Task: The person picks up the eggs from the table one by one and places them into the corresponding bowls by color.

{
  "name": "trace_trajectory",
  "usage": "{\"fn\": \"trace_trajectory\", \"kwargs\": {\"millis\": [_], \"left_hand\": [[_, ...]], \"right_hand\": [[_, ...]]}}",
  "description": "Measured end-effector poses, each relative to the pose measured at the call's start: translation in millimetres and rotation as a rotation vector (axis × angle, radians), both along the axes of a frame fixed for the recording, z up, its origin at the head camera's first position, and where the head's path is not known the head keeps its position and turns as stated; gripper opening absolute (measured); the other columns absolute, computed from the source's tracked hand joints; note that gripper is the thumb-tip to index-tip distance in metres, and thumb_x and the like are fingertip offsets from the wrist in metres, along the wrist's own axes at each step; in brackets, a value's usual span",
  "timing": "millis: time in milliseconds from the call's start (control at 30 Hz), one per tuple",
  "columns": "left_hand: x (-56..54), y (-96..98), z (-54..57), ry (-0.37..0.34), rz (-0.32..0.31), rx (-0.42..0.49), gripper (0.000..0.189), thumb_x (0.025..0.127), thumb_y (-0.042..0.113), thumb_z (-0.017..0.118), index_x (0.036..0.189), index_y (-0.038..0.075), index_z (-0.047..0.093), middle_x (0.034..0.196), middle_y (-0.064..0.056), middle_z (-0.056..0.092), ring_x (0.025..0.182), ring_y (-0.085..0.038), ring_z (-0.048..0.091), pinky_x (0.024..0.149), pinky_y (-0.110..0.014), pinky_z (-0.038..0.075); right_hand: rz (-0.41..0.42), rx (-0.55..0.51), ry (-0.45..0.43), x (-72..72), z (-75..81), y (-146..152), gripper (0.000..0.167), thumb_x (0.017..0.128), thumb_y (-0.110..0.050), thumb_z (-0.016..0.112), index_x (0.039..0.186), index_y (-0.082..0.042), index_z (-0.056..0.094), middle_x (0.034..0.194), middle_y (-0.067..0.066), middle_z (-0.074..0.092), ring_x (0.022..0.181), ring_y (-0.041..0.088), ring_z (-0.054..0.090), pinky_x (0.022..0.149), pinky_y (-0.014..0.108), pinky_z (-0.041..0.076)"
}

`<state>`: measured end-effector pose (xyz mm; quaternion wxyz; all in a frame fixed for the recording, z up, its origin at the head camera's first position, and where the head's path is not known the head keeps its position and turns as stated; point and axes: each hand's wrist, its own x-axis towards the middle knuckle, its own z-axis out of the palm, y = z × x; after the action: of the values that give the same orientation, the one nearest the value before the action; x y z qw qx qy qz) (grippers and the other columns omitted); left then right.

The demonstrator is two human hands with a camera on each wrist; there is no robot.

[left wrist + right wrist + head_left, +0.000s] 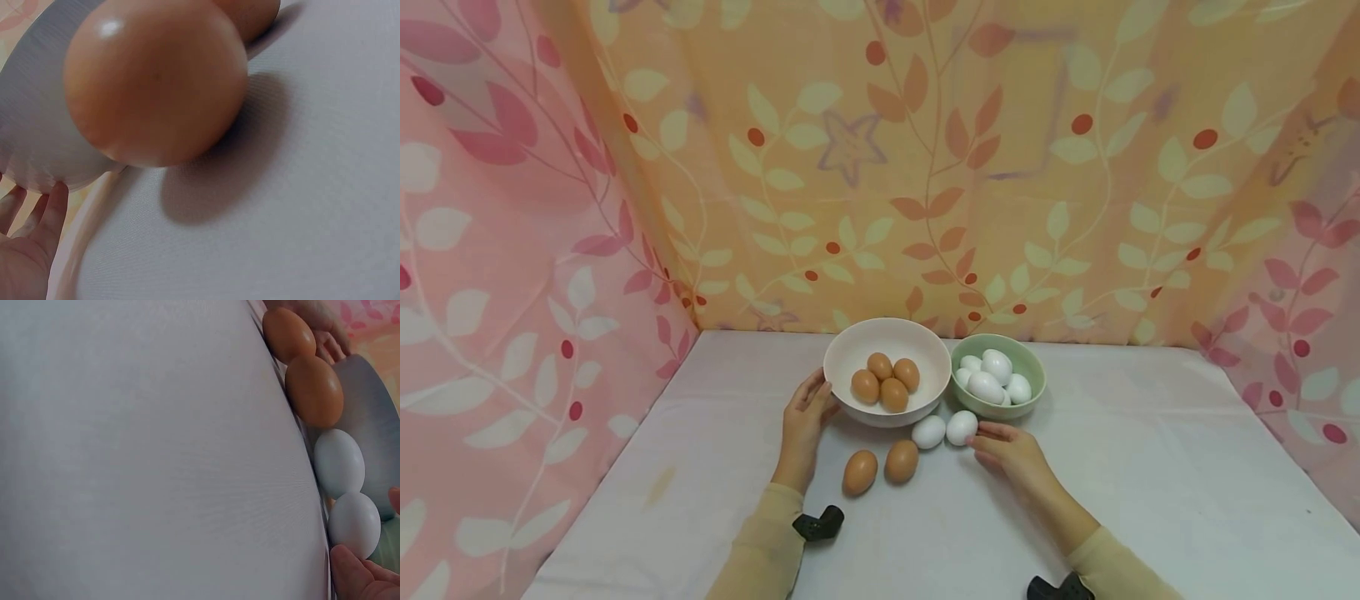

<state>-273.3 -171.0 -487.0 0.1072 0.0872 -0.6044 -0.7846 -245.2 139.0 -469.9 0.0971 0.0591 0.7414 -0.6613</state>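
A large pale bowl [887, 416] holds several brown eggs [893, 395]. My left hand [802, 425] rests against its left side, fingertips on the outer wall as the left wrist view shows. My right hand [1011, 454] reaches in from the right, its fingers around the near right side of a white egg [962, 428], the thumb tip right at the shell in the right wrist view. A second white egg [928, 432] lies to the left of it. Two brown eggs lie in front of the large bowl, one [902, 462] beside the other [860, 473].
A green bowl [1037, 385] with several white eggs [986, 387] stands right beside the large bowl. Both are on a white-covered table [1150, 467]. A patterned curtain [925, 167] hangs along the back and sides.
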Motion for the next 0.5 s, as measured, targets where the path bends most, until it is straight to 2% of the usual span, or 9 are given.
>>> {"fn": "trace_trajectory", "kwargs": {"millis": [333, 500], "left_hand": [[-0.1, 0.8, 1.0, -0.006, 0.01, -0.017, 0.051, 0.1, 0.03, 0.061, 0.146, 0.011, 0.049, 0.148, -0.013, 0.052, 0.108, -0.006, 0.064, 0.093, -0.026, 0.057], [-0.2, 0.9, 0.7, -0.01, 0.014, -0.019, 0.05, 0.1, 0.03, 0.061, 0.145, 0.013, 0.05, 0.148, -0.012, 0.052, 0.106, -0.004, 0.064, 0.091, -0.025, 0.057]], "right_hand": [[-0.027, 0.037, -0.001, -8.7, -0.7, -12, 0.056, 0.087, -0.014, 0.074, 0.133, 0.012, 0.054, 0.133, 0.027, 0.061, 0.092, 0.008, 0.067, 0.082, 0.021, 0.059], [-0.032, 0.113, 0.049, -10.6, -1.8, -20, 0.054, 0.084, -0.013, 0.077, 0.129, 0.011, 0.058, 0.126, 0.027, 0.065, 0.095, 0.012, 0.067, 0.081, 0.023, 0.059]]}}
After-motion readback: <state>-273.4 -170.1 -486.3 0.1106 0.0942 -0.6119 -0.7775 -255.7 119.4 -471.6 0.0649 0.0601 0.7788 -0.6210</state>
